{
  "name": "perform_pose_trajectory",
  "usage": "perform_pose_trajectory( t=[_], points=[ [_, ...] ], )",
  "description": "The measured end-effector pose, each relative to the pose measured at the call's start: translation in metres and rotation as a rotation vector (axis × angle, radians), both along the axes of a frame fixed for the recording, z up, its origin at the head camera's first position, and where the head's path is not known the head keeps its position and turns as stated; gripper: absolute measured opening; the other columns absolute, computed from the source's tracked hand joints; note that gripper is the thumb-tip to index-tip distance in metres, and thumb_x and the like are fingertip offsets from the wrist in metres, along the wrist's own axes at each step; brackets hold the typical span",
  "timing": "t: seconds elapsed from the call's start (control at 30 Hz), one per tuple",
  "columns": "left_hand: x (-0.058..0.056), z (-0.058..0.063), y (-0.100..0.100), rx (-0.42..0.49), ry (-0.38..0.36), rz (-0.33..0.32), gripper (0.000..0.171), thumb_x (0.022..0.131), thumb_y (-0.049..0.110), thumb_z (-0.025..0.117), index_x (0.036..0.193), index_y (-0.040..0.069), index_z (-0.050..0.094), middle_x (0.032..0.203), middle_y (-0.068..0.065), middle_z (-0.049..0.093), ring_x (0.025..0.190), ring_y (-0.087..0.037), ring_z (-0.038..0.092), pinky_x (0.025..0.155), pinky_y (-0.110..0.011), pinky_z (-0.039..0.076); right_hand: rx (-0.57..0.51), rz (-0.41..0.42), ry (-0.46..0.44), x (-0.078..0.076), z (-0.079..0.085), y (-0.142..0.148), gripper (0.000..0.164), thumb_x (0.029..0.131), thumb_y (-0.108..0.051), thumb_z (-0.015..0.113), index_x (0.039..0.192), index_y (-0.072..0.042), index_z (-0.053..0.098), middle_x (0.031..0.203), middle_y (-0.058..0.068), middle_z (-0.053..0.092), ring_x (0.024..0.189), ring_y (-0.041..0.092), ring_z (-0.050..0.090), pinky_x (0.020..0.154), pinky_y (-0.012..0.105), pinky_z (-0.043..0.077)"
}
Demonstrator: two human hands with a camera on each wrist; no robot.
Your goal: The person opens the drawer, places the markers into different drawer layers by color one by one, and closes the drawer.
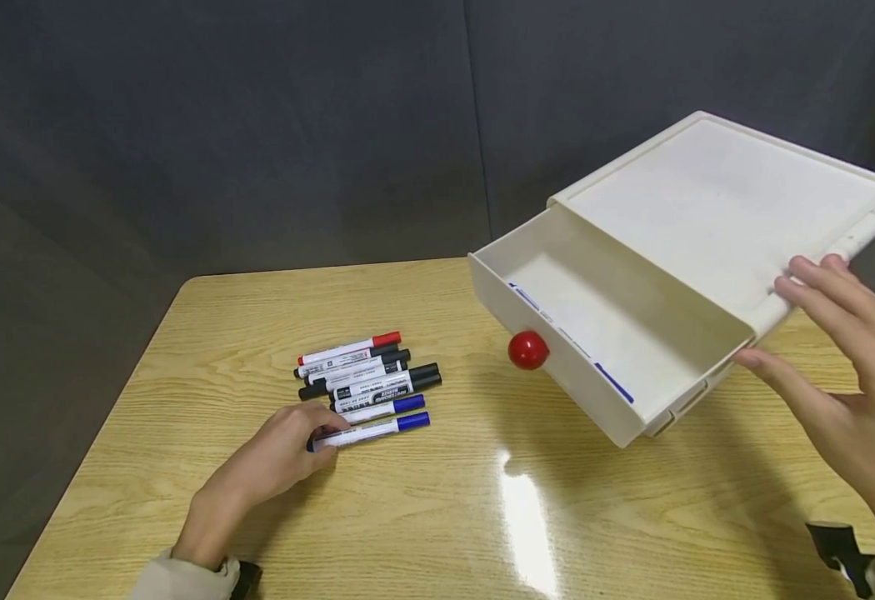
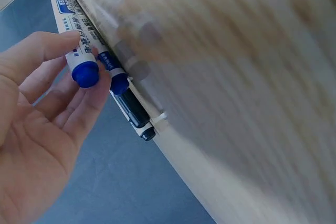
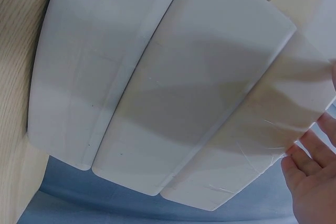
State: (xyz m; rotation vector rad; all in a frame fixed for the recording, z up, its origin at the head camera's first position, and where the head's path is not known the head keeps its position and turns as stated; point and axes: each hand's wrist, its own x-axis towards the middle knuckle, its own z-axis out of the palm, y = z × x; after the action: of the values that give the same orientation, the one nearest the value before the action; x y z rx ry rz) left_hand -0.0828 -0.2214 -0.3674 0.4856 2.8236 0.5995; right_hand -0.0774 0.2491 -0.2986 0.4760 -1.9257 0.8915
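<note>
kinda shiny woodgrain table | dark backdrop behind | left hand pinching 1 blue-capped marker | right hand fingers wide, touching white drawer box

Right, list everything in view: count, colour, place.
Red-capped marker: one, white body, row's far end.
Black-capped markers: several overlapping, white bodies, mid-row.
Blue-capped markers: two, white bodies, row's near end.
Box: one, white, right.
Drawer: one, white, part-pulled from box.
Knob: one, red, drawer front.
Blue-marked item: count unclear, inside drawer front.
Table: one, wood-toned, below.
Backdrop: dark, behind table.
Sleeves: two, pale, wrists.
Left hand: one, pinching nearest blue-capped marker.
Right hand: one, at box's right edge.
</note>
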Motion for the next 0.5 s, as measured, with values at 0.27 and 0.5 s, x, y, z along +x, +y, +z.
perform_pose_trajectory(
  t=[0.27,0.5],
  points=[
    [0.0001,0.0024,0.0009,-0.007,0.004,-0.002,0.022,0.088,0.003,0.069,0.109,0.006,0.074,0.098,0.0,0.071,0.085,-0.011,0.057,0.074,-0.03,0.051,-0.006,0.008,0.009,-0.0011,-0.001,0.001,0.08,0.085,-0.06,0.064,0.109,0.017,0.066,0.128,0.017,0.066,0.134,0.014,0.053,0.118,0.033,0.037],
    [0.0008,0.0031,0.0008,0.027,0.037,-0.021,0.02,0.088,0.003,0.07,0.108,0.006,0.074,0.098,0.001,0.071,0.086,-0.009,0.06,0.075,-0.03,0.053,-0.002,0.01,0.014,-0.0011,-0.0006,0.0004,0.08,0.086,-0.059,0.064,0.109,0.017,0.065,0.128,0.018,0.066,0.134,0.013,0.053,0.118,0.032,0.037]
  ],
)
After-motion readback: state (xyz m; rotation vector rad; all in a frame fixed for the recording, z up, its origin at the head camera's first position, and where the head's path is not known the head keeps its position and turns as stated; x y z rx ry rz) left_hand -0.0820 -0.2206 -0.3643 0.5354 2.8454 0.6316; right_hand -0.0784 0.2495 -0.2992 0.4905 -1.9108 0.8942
